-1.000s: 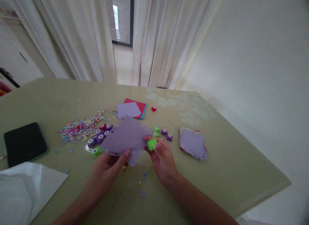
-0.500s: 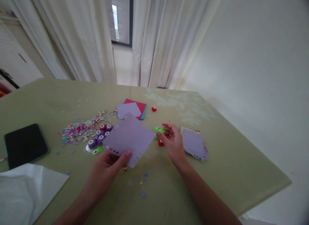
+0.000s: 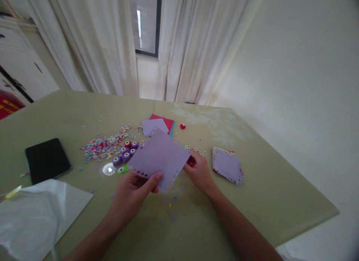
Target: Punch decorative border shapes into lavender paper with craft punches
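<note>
A thin, lilac paper square with small shaped holes along its edges is held above the table, turned cornerwise, at the centre of the clock, with 12 pointing away from the person. At 7 o'clock the left hand pinches its near-left edge, thumb on top and fingers underneath. At 4 o'clock the right hand is curled beside the right corner, around or against a small, red, rounded plastic punch; its fingertips are hidden, so I cannot tell whether it grips the punch or only touches it. The step in hand looks to be punching the sheet's border, judging by the holes and by the punch near the corner. As I judge it, the next move calls for a steady left pinch, a sure hold on the punch and its slot lined up with an unpunched stretch of edge. Small purple plastic punches with eye-like tops sit at 9 o'clock, a heap of multicoloured paper confetti at 10, and a stack of edge-punched paper squares at 3.
</note>
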The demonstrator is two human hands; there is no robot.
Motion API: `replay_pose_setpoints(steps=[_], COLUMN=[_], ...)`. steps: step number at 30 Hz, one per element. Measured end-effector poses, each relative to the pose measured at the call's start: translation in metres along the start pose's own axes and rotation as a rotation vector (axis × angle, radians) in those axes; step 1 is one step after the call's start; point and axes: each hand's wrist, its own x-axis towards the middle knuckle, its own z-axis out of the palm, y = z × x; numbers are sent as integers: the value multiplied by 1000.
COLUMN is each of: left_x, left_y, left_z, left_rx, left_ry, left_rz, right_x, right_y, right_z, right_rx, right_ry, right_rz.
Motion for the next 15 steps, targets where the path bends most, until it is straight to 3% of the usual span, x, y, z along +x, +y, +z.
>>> replay_pose_setpoints(steps=[4,8,15], left_x=[1,4,10], left_y=[0,-3,-10], left_z=[-1,-2,-1], left_rx=[-11,-40,-125], left_ry=[35,32,-19], left_rz=[44,75,64], right_x=[-1,-7,-18], right_y=[-14,-32,-35], right_z=[-10,-12,8], right_rx=[411,604,696], right_ry=[-237,-442,-317], right_rz=[167,202,335])
